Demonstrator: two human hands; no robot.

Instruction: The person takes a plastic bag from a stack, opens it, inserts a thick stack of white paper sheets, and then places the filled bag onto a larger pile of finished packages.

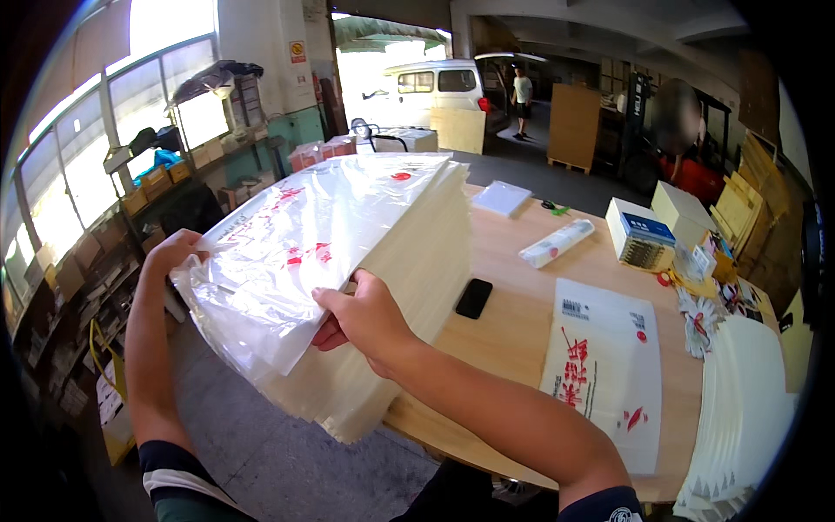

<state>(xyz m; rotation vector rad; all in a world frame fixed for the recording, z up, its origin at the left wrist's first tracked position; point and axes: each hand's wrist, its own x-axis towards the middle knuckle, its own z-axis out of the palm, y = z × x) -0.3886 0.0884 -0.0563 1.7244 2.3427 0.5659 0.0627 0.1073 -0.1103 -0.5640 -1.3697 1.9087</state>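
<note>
A tall stack of thin white sheets (416, 244) stands at the table's left, its near end jutting past the edge. Over its top lies a clear plastic bag (261, 300) with red print, crinkled and shiny at the near end. My left hand (177, 250) grips the bag's left edge, fingertips curled over it. On the near right edge, my right hand (370, 320) pinches the bag, thumb on top and fingers folded beneath. Whether any sheets are caught along with the plastic, I cannot tell. A black phone (474, 298) lies right of the stack.
On the wooden table (496, 348) lie a flat printed bag (604, 374), a rolled plastic pack (557, 244), scissors (550, 206) and gloves (698, 322). White fanned sheets (739, 409) stand at the right edge. Boxes (642, 230) sit farther back. A person (522, 96) stands near a white van (426, 87).
</note>
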